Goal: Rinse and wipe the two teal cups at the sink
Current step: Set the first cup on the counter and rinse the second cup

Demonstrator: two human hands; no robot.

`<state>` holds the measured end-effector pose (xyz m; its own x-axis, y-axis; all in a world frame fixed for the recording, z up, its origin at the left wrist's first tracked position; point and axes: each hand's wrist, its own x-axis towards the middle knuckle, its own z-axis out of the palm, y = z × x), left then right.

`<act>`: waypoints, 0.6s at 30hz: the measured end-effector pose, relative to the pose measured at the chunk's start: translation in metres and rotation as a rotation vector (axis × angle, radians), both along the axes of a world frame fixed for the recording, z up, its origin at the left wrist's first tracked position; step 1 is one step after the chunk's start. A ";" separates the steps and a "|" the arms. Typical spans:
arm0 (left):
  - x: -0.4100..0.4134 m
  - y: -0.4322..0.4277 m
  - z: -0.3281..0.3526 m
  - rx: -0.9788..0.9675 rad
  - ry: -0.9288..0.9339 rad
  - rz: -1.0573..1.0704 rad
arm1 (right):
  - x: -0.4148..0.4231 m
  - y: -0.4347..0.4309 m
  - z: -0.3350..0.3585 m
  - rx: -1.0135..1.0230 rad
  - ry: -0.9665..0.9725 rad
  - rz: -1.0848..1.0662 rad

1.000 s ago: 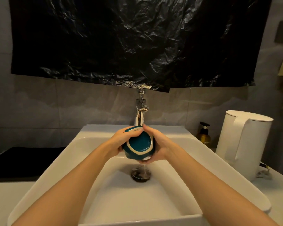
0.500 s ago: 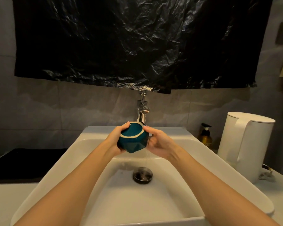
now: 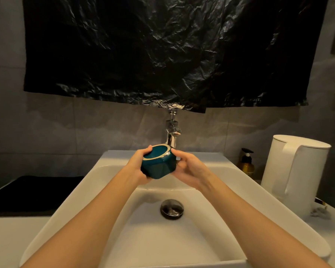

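The left hand [image 3: 138,168] wraps its curled fingers around the left side and underside of the teal cup [image 3: 159,166], thumb laid on the pale ring at the top. The right hand [image 3: 190,170] closes on the cup's right side, thumb tip touching the ring and the fingers curled behind the faceted wall, where they are mostly hidden. The cup is held in the air between both hands, tilted, over the back of the white sink [image 3: 97,171] and just in front of the chrome faucet [image 3: 171,136]. Whether the ringed face is its mouth or its base cannot be told. The dark drain [image 3: 172,208] lies below, nearer the camera. A white kettle [image 3: 294,171] and an amber pump bottle [image 3: 247,163] stand right of the sink. A black plastic sheet [image 3: 162,51] hangs on the wall above.
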<state>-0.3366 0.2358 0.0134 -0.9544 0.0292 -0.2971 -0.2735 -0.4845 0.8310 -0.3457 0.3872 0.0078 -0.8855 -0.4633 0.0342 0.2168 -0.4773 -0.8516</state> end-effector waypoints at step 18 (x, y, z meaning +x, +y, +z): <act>0.002 0.015 0.001 0.014 -0.039 -0.027 | 0.004 0.000 0.003 0.149 -0.037 -0.202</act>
<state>-0.3348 0.2507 0.0143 -0.9408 0.0592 -0.3337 -0.3189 -0.4880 0.8125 -0.3415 0.3869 0.0107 -0.9601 -0.2739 -0.0559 0.1624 -0.3836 -0.9091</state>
